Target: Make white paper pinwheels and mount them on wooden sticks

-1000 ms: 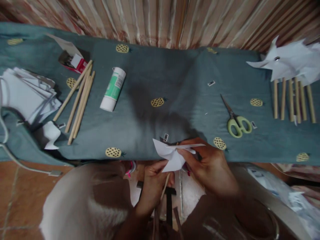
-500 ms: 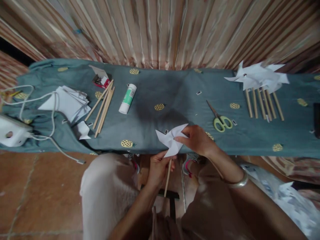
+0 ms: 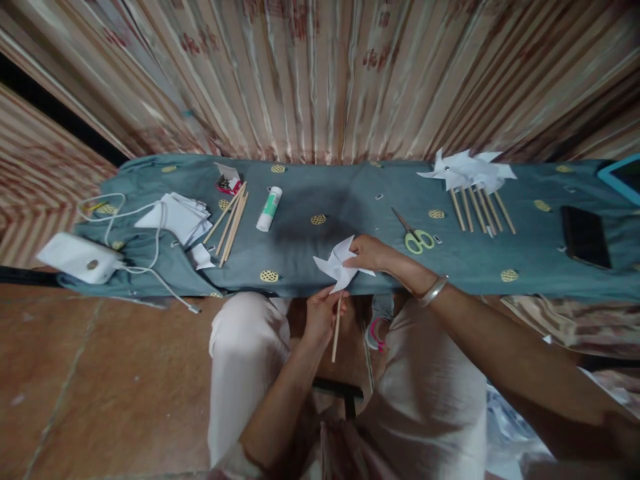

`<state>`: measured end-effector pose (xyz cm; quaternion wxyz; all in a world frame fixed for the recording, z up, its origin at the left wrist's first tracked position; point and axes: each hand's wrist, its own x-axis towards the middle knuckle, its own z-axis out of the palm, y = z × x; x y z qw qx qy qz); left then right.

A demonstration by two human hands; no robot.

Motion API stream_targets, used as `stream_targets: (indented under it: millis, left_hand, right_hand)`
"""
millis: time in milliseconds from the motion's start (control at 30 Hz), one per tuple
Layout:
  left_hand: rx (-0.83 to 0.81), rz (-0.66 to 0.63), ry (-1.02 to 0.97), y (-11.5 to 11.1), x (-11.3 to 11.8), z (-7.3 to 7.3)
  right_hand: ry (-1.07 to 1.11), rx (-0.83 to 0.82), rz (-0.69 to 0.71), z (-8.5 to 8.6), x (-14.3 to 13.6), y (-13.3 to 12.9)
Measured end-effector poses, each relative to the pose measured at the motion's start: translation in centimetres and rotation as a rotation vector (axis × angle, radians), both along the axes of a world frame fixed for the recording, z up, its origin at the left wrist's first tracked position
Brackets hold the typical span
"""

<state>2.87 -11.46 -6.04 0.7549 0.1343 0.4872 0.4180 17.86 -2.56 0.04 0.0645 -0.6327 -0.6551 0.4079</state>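
A white paper pinwheel (image 3: 336, 264) on a thin wooden stick (image 3: 337, 337) is held over the front edge of the cloth-covered table. My left hand (image 3: 320, 313) is closed around the stick just below the paper blades, with the stick's lower end hanging free. At the upper right blade, the fingers of my right hand (image 3: 369, 255) are closed on the paper. A small dark dot shows at the pinwheel's centre. Nearest to my right hand lie green-handled scissors (image 3: 419, 241), their blades pointing up and left.
Finished pinwheels (image 3: 473, 172) lie at the back right, near a black phone-like object (image 3: 586, 237). To the left are a glue stick (image 3: 269, 209), loose sticks (image 3: 234, 228), a small red box of pins (image 3: 229, 180), paper pieces (image 3: 176, 217) and a white corded device (image 3: 79, 257).
The camera view has shifted, bringing more of the table's right end into sight. My right hand has moved slightly on the blades, which have turned; my left hand keeps hold of the stick.
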Motion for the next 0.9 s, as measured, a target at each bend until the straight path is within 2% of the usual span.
stream_targets:
  millis: [333, 900]
  left_hand:
    - [-0.033, 0.006, -0.006, 0.2, 0.0, 0.6]
    - [-0.049, -0.022, -0.074, 0.3, -0.1, 1.1]
  right_hand:
    - [-0.195, -0.075, 0.121, 1.4, -0.8, 1.4]
    - [-0.165, -0.095, 0.146, 0.8, -0.4, 1.4]
